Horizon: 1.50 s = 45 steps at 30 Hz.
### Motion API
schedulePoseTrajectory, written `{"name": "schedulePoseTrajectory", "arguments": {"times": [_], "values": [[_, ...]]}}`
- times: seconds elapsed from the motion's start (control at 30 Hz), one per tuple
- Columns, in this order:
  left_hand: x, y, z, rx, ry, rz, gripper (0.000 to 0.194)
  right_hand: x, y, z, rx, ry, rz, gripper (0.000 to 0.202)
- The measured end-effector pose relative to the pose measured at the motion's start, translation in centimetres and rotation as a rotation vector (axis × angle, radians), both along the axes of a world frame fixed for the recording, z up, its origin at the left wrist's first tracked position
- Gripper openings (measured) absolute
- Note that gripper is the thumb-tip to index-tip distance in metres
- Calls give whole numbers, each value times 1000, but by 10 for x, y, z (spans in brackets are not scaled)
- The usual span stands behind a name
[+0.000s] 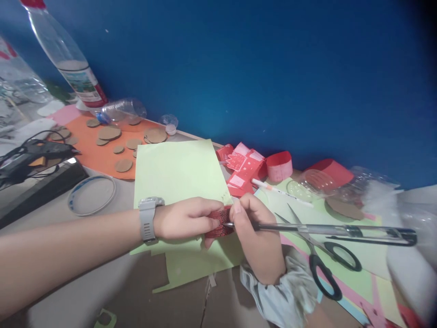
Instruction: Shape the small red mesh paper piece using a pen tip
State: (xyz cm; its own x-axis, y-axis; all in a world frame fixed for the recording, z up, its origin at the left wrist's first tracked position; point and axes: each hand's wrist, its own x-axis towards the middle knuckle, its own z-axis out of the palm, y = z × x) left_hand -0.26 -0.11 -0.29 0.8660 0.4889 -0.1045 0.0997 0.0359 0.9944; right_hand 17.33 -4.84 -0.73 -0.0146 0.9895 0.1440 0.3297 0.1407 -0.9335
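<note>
Both my hands are over the light green paper (pixel 177 168). My left hand (pixel 191 217), with a grey watch (pixel 147 221) on its wrist, has its fingers closed on a small red paper piece (pixel 218 223) covered in dark drawn marks. In my right hand (pixel 254 232) is a clear-barrelled pen (pixel 307 229). Its point meets the left side of the red paper near my left thumb, and its capped end sticks out to the right. My right fingers also hide part of the red paper's right edge. A light grey-blue scrunched sleeve (pixel 282 287) sits at that wrist.
Black-handled scissors (pixel 316 248) lie open on coloured sheets at right. Behind are red paper pieces (pixel 247 166) and a white marker (pixel 280 191). Cardboard discs (pixel 109 133) rest on orange paper at left, near a tape ring (pixel 92 196), a glue gun (pixel 37 152) and a tall bottle (pixel 73 68).
</note>
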Motion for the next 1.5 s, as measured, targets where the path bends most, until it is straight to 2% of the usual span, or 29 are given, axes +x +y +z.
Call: {"name": "schedulePoseTrajectory", "arguments": {"times": [0.37,0.63,1.5], "values": [[0,0,-3,-15,-9,-11,18,1,0,-3,-3,-26,-2,31],[-1,1,-2,43,-1,-56,16,-1,-1,-4,1,8,-28,31],[-1,2,0,92,-2,-67,14,-1,-2,-3,-6,-3,-29,32]]}}
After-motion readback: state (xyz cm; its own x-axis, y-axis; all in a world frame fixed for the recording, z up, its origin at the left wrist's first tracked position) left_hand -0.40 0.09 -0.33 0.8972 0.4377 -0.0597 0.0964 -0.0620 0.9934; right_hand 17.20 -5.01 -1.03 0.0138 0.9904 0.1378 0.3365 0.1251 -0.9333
